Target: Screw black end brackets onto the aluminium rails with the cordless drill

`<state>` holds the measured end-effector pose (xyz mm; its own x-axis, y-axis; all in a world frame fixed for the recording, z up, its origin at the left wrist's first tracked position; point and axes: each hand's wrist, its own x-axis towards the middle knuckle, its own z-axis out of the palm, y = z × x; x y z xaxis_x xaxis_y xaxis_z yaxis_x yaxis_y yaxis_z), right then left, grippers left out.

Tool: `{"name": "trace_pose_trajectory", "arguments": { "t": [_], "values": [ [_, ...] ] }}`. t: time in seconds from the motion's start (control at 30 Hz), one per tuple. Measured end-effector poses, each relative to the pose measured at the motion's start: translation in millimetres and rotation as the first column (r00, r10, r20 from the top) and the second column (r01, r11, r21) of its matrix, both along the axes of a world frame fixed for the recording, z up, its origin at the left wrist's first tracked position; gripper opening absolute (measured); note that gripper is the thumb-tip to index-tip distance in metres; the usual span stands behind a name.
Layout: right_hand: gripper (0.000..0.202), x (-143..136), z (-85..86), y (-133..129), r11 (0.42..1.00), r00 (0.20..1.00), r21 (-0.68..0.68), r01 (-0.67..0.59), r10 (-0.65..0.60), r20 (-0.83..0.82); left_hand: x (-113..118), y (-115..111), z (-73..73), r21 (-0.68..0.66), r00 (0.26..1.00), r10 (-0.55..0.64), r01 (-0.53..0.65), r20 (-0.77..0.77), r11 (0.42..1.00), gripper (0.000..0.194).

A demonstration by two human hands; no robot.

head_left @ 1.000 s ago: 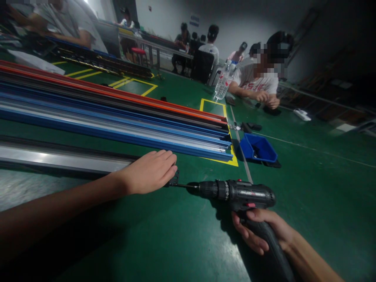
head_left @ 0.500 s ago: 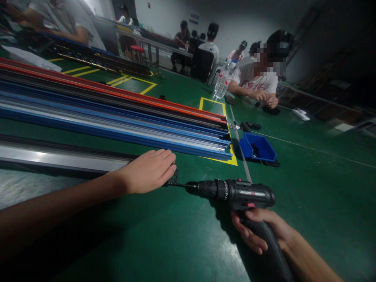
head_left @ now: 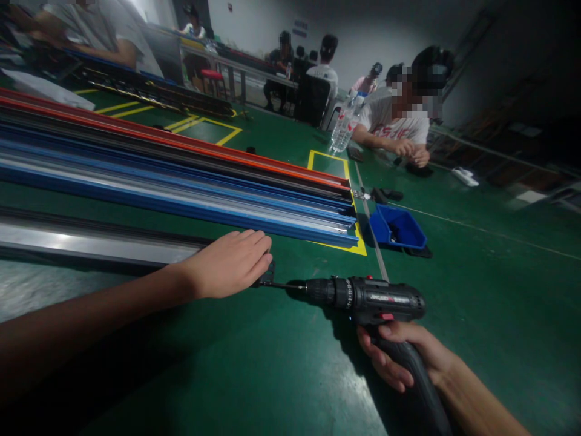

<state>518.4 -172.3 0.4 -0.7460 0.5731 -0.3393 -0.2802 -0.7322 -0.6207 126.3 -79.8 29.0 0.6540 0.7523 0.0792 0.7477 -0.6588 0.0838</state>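
Observation:
My right hand (head_left: 399, 357) is wrapped round the handle of a black cordless drill (head_left: 367, 298), which lies level and points left. Its long thin bit (head_left: 285, 286) reaches the end of a dark metal profile (head_left: 113, 242) with a shiny silver face. Over that end lies my left hand (head_left: 236, 263), its fingers curled down on the profile. A small black end piece (head_left: 269, 275) shows just past my left fingertips. My hand hides most of this end, so the exact spot the bit touches cannot be made out.
Several long blue, black and red profiles (head_left: 181, 188) lie side by side behind. A blue bin (head_left: 399, 227) with small dark parts stands right of them. Clear bottles (head_left: 344, 124) are farther back. A co-worker (head_left: 394, 124) sits across the green table (head_left: 490, 284); other people are behind.
A small light now shows on the drill near its trigger. Both hands and the drill have stayed in nearly the same place.

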Motion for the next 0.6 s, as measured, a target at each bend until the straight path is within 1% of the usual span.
{"name": "trace_pose_trajectory", "arguments": {
  "t": [0.3, 0.47, 0.6],
  "values": [
    [0.030, -1.9, 1.3, 0.6, 1.000, 1.000, -0.011, -0.003, 0.002, -0.028, 0.0, -0.4, 0.9, -0.010, 1.000, 0.005, -0.004, 0.024, 1.000, 0.039],
    [0.031, -1.2, 1.6, 0.3, 1.000, 1.000, -0.026, 0.008, -0.008, 0.010, 0.6, -0.7, 1.8, -0.012, 0.999, 0.012, -0.012, 0.043, 1.000, 0.035],
    [0.031, -0.5, 0.8, 0.1, 1.000, 1.000, -0.015, -0.002, 0.002, -0.003, 0.6, -0.5, 1.6, -0.019, 0.999, 0.011, -0.011, 0.045, 1.000, 0.037]
  ]
}}
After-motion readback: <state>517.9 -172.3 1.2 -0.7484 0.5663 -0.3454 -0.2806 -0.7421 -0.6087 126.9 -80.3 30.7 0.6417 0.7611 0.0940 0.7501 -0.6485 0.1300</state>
